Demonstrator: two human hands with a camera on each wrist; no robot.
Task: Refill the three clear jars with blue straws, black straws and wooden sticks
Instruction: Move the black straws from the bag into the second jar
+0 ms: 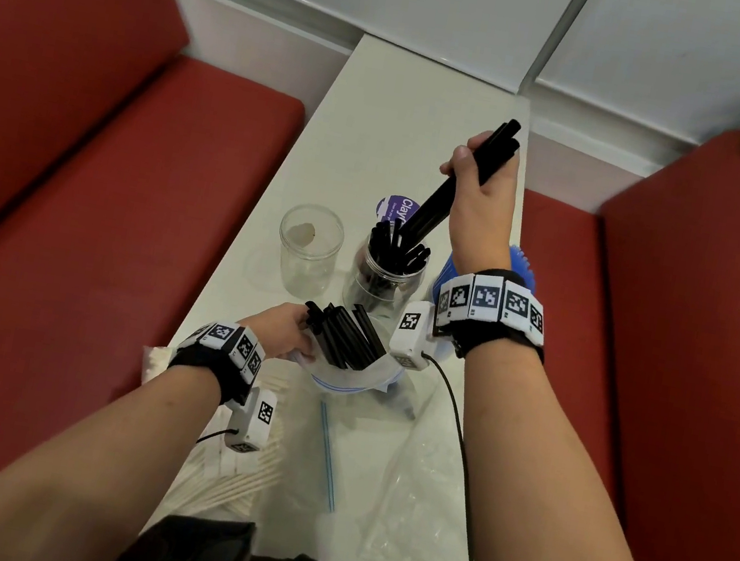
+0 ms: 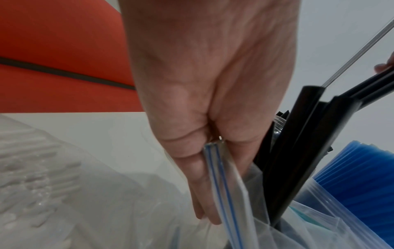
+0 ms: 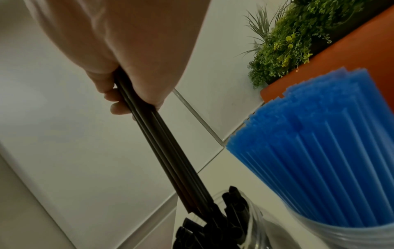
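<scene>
Below the right hand (image 1: 476, 190): clear round plastic jar part-filled w/ black straws (image 1: 386, 273), standing on the long white table (image 1: 384, 126).

- Right hand: fingers curled tight round a small bundle of long black plastic straws (image 1: 446, 195). Bundle's long axis slants from the fist down and toward the left hand; lower tips sit at the jar mouth among the straws already in, per right wrist view (image 3: 198, 205). Judged: they need tipping nearer upright to slide in, not jam on the rim.
- Left hand (image 1: 283, 332): nearer the body, pinching the rim of a clear zip-top plastic bag w/ blue seal lines (image 2: 221, 176), keeping it open. More black straws stand in the bag (image 1: 344, 332), leaning toward the right wrist.
- Hands well apart; the part-filled jar is between them, nearer the right hand, which looks set to do the insertion.
- Left of that jar: empty clear round plastic jar (image 1: 310, 248), presumably for the sticks.
- Under the right wrist: clear jar packed w/ blue translucent straws (image 3: 319, 151); looks done.
- Under the left forearm: pale wooden sticks in wrapping (image 1: 227, 477), untouched.
- Near the body, right of the left forearm: flat clear plastic bag (image 1: 415, 493), looks empty.
- Beyond the part-filled jar: purple round lid w/ white lettering (image 1: 394, 208).
</scene>
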